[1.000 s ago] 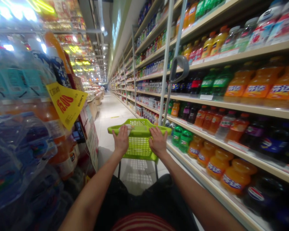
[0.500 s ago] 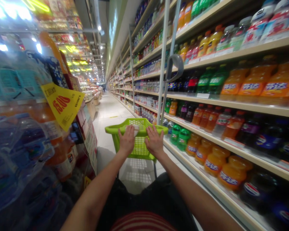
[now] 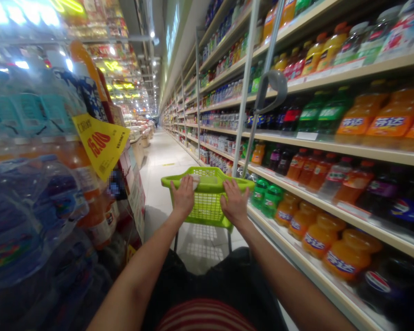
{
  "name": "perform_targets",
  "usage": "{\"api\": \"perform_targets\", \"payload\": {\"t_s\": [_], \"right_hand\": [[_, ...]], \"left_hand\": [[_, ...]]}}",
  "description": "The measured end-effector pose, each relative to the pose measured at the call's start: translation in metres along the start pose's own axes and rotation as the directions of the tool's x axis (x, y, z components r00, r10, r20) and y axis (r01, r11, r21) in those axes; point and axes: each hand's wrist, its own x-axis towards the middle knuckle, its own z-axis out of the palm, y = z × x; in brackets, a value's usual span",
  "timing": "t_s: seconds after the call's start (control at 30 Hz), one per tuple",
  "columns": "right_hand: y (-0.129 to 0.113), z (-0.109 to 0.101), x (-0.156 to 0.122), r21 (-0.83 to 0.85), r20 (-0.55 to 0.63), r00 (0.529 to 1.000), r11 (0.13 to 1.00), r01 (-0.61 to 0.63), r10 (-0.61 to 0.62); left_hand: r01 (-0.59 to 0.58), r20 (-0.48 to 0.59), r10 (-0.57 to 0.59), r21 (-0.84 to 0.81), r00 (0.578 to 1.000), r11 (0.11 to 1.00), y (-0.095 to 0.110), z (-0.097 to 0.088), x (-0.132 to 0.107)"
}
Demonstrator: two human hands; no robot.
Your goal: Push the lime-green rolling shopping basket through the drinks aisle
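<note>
A lime green shopping basket cart stands in front of me in a supermarket aisle. My left hand rests on its near rim with fingers closed over the edge, and a small white paper shows at its fingertips. My right hand lies on the same rim to the right, fingers curled over it. The cart's grey handle rises on a pole at the right, above the basket.
Shelves of orange, green and dark soda bottles run along the right. On the left stand wrapped packs of bottles with a yellow price sign. The tiled aisle floor stretches ahead.
The view has shifted slightly right and forward along the aisle. Both hands stay on the basket rim; my left hand sits closer to my right than a second ago.
</note>
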Motion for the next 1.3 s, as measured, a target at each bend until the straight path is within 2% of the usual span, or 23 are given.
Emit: {"api": "perform_targets", "payload": {"t_s": [0.1,0.17,0.27,0.4,0.47,0.53,0.67,0.77,0.83,0.97,1.03,1.2,1.3], "right_hand": [[-0.001,0.001,0.000,-0.014,0.006,1.000,1.000,0.013,-0.013],[0.001,0.001,0.001,-0.025,0.003,1.000,1.000,0.012,-0.012],[0.006,-0.001,0.001,-0.038,-0.009,1.000,0.999,-0.015,0.015],[0.009,-0.001,0.001,-0.022,-0.014,1.000,0.999,-0.028,0.027],[0.007,0.001,0.001,-0.003,-0.012,1.000,1.000,-0.022,0.022],[0.003,0.002,0.002,0.014,-0.011,1.000,1.000,-0.017,0.017],[-0.002,0.004,0.002,0.034,0.003,1.000,0.999,0.007,-0.007],[0.000,0.003,0.001,0.035,0.013,1.000,0.999,0.015,-0.016],[0.001,0.002,0.001,0.033,0.019,1.000,0.999,0.015,-0.016],[0.000,0.001,0.001,0.057,0.018,1.000,0.998,-0.010,0.009],[-0.001,0.001,0.001,0.062,0.018,1.000,0.998,-0.026,0.025],[0.000,0.001,-0.001,0.051,0.007,1.000,0.998,-0.030,0.029],[0.001,0.000,0.001,0.049,-0.014,1.000,0.998,-0.026,0.026]], "left_hand": [[-0.112,0.015,0.112,-0.010,0.994,0.994,0.028,0.005,0.003],[-0.162,0.017,0.162,-0.017,0.987,0.987,0.036,0.008,0.004],[-0.142,0.022,0.142,-0.008,0.990,0.990,0.028,0.007,0.004],[0.024,0.024,-0.024,0.025,0.999,0.999,0.000,0.001,0.005],[0.048,0.026,-0.049,0.025,0.998,0.999,-0.002,0.001,0.006],[-0.012,0.036,0.012,0.018,0.999,1.000,0.008,0.003,0.007],[-0.194,0.043,0.195,-0.024,0.980,0.981,0.044,0.012,0.008],[-0.237,0.043,0.239,-0.049,0.970,0.970,0.050,0.015,0.009],[-0.184,0.043,0.186,-0.044,0.982,0.982,0.039,0.014,0.011],[0.040,0.028,-0.040,-0.019,0.999,0.999,0.013,0.009,0.013],[0.048,0.039,-0.047,-0.014,0.998,0.999,0.013,0.008,0.013],[-0.114,0.067,0.116,-0.032,0.991,0.993,0.045,0.015,0.012],[-0.140,0.071,0.144,-0.052,0.987,0.989,0.061,0.018,0.015]]}}
